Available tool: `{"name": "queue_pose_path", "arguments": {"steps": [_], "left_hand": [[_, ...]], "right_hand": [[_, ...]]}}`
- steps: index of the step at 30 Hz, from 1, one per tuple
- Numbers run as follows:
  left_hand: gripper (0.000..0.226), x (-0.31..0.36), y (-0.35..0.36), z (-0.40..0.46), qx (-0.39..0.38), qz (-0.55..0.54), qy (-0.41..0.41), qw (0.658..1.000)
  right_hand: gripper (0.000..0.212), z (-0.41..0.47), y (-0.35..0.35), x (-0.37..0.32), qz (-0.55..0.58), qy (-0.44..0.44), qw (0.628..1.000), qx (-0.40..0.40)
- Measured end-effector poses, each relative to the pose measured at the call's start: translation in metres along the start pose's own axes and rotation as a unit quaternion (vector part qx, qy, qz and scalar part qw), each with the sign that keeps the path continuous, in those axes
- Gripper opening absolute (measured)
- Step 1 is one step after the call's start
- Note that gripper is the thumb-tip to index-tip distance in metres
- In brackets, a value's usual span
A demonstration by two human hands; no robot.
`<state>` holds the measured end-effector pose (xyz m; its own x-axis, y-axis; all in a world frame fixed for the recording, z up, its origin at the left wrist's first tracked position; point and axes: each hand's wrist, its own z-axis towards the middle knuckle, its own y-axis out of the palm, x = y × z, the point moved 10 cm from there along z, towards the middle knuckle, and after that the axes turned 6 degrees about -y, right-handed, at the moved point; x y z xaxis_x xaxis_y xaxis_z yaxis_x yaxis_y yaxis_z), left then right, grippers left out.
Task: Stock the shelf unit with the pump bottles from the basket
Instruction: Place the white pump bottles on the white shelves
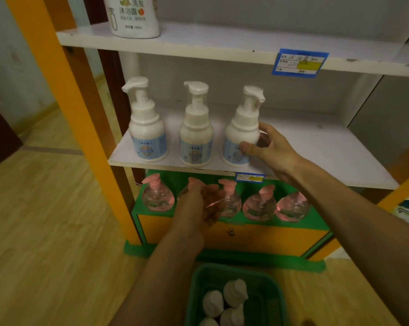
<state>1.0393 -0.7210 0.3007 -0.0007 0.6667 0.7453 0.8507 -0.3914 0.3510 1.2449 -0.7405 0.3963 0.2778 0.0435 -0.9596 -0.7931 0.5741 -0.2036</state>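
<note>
Three white pump bottles with blue labels stand in a row on the middle white shelf (316, 147). My right hand (267, 147) grips the rightmost one (242, 130) from its right side, bottle upright on the shelf. On the green lower shelf (316, 222) stand several clear round bottles with pink pumps. My left hand (198, 205) is closed around the second of these (194, 184), hiding most of it. The green basket (198, 285) on the floor below holds several white pump bottles (234, 292).
An orange upright (64, 90) frames the unit's left side. A large white bottle (133, 17) stands on the top shelf. Blue price tags (298, 63) hang on the shelf edges. An orange drawer (257, 238) sits under the green shelf. Wooden floor lies to the left.
</note>
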Motion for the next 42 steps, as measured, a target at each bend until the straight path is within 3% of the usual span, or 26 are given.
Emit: {"name": "queue_pose_path", "arguments": {"steps": [10, 13, 15, 17, 19, 22, 26, 29, 35, 39, 42], "left_hand": [[0.034, -0.005, 0.002, -0.001, 0.003, 0.004, -0.010, 1.000], [0.034, -0.006, 0.000, -0.001, 0.002, 0.009, -0.009, 1.000], [0.037, -0.006, -0.001, 0.000, 0.006, 0.010, -0.011, 1.000], [0.037, -0.010, 0.000, 0.000, 0.010, 0.018, -0.022, 1.000], [0.032, -0.016, 0.001, 0.000, 0.010, 0.030, -0.034, 0.999], [0.024, -0.028, 0.005, 0.001, 0.008, 0.060, -0.038, 0.997], [0.028, -0.050, 0.008, 0.010, 0.012, 0.151, -0.024, 0.988], [0.026, -0.078, 0.006, 0.025, 0.031, 0.227, -0.036, 0.973], [0.029, -0.150, -0.001, 0.052, 0.035, 0.402, -0.010, 0.915], [0.023, -0.195, -0.008, 0.064, -0.004, 0.580, 0.036, 0.814], [0.022, -0.227, -0.012, 0.072, -0.040, 0.668, 0.034, 0.742]], "right_hand": [[0.057, -0.010, 0.005, -0.006, -0.016, 0.011, 1.000, -0.019], [0.068, -0.014, 0.004, -0.009, -0.065, 0.015, 0.998, -0.017], [0.078, -0.023, -0.006, -0.008, -0.113, 0.021, 0.993, 0.028], [0.068, -0.043, -0.020, -0.012, -0.147, -0.007, 0.984, 0.105], [0.045, -0.073, -0.032, -0.015, -0.154, -0.058, 0.970, 0.179], [0.015, -0.116, -0.036, -0.007, -0.150, -0.124, 0.955, 0.222], [0.004, -0.150, -0.029, 0.039, -0.173, -0.084, 0.962, 0.193], [0.007, -0.160, -0.020, 0.077, -0.220, -0.032, 0.968, 0.113], [0.027, -0.174, -0.019, 0.160, -0.323, 0.084, 0.943, -0.020], [0.032, -0.191, -0.009, 0.215, -0.377, 0.126, 0.912, -0.100], [0.031, -0.201, 0.004, 0.247, -0.363, 0.139, 0.913, -0.127]]}}
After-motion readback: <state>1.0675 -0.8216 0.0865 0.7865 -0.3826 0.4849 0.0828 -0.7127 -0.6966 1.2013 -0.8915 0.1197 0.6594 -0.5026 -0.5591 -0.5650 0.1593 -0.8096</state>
